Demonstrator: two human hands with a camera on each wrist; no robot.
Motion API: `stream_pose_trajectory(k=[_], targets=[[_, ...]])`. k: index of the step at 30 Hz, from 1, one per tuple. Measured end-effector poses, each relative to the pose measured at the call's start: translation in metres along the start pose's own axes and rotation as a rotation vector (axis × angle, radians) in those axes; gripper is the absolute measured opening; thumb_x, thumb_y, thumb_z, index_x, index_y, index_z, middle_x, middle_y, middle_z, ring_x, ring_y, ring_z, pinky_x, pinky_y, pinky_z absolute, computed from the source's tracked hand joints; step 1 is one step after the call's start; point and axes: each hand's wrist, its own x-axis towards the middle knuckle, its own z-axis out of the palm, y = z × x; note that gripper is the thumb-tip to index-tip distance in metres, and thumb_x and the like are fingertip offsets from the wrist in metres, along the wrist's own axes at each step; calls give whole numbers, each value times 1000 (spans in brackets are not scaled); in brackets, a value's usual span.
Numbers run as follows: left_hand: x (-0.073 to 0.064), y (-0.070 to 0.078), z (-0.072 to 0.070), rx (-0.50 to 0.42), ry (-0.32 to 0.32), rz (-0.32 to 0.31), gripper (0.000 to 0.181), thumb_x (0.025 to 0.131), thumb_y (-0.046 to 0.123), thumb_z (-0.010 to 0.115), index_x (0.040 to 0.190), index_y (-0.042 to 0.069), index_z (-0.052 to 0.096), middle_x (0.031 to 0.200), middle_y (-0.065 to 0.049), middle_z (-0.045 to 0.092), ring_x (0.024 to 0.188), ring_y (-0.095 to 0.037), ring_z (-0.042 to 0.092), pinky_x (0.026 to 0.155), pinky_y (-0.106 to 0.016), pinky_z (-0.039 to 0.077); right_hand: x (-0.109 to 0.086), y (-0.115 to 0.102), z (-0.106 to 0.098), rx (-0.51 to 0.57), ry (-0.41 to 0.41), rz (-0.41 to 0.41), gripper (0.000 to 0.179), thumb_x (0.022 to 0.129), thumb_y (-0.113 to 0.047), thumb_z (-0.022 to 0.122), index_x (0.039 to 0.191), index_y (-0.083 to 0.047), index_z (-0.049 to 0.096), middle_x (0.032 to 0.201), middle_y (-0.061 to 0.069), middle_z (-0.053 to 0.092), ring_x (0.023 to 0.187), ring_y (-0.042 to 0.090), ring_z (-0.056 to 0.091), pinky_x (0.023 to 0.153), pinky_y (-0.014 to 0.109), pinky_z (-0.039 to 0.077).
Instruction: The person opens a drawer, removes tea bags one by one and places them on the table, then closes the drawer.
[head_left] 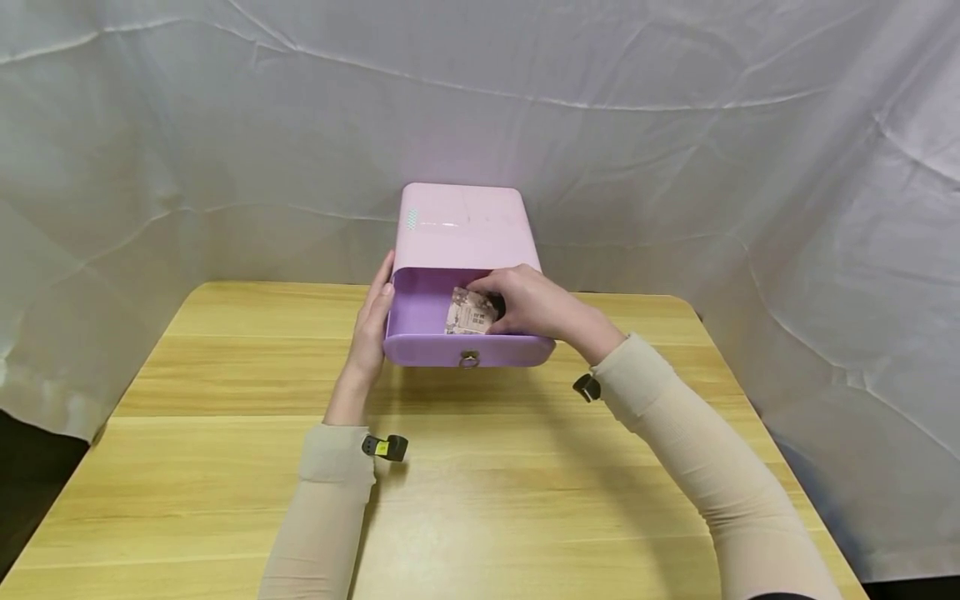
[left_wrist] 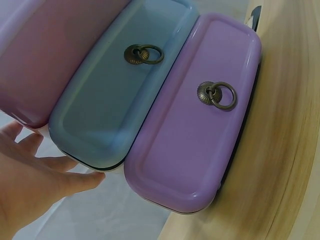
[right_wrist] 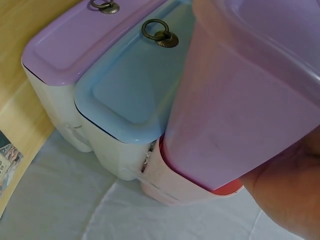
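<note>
Left of centre, touching a glossy pale-pink boxy cabinet [head_left: 465,229] with the loosely extended left hand [head_left: 368,335]; at frame centre, inside a pulled-out glossy purple drawer [head_left: 422,351], pinching a small rectangular printed beige packet [head_left: 467,314] with the right hand [head_left: 531,302].

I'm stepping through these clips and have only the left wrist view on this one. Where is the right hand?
Observer: In the head view, the right hand is reaching into the open top drawer.
Operator: Is it holding anything in there?
Observer: Yes, its thumb and fingers grip a small printed packet.
Operator: And the cabinet's top, what colour is it?
Observer: The cabinet top is pale pink.
</note>
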Motion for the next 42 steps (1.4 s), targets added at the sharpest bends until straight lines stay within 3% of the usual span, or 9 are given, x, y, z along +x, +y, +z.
stream_pose_trajectory(k=[17,27,37,42], targets=[[0,1,0,-8,0,6,63,109,40,33,168,21,20,172,12,20,158,-10,16,131,-47,9,-1,1,-2,23,0,-38,60,78,-11,92,133,-2,69,130,12,71,119,26,66,108,39,52],[1,0,-1,-15,-2,13,60,109,40,34,167,28,23,172,13,21,157,-9,17,131,-46,9,-4,0,-4,67,21,4,38,80,-12,91,113,-4,74,108,5,75,98,20,67,92,36,57],[0,1,0,-21,-2,15,62,109,39,34,168,23,21,172,12,21,158,-10,16,131,-48,9,-9,1,-5,72,65,-17,25,86,-18,87,106,-7,77,98,1,76,85,17,65,79,35,56],[1,2,0,-21,-2,15,62,109,40,34,168,24,21,172,12,21,157,-10,17,130,-49,10,-12,3,-6,80,85,-6,21,89,-18,85,106,-8,78,96,0,76,85,17,65,80,35,56]])
